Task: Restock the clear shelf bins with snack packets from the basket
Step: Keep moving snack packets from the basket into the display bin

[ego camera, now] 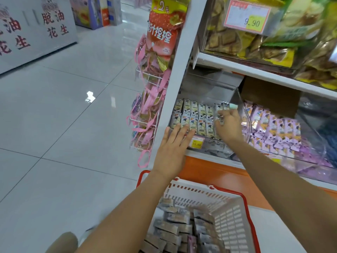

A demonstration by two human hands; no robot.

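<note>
A clear shelf bin (209,147) on the lower shelf holds rows of cream snack packets (195,114) standing upright. My left hand (173,145) lies flat with straight fingers against the bin's front edge, fingertips touching the front row. My right hand (228,125) reaches into the bin's right side and pinches a packet (219,116) among the rows. Below, a white basket (229,216) with red handles holds several grey and cream packets (175,229).
A second clear bin with purple packets (277,132) stands to the right. The upper shelf carries a bin of biscuits with a 9.90 price tag (248,17). A wire rack of hanging pink snack bags (151,99) sticks out on the left. Tiled floor (63,106) spreads leftward.
</note>
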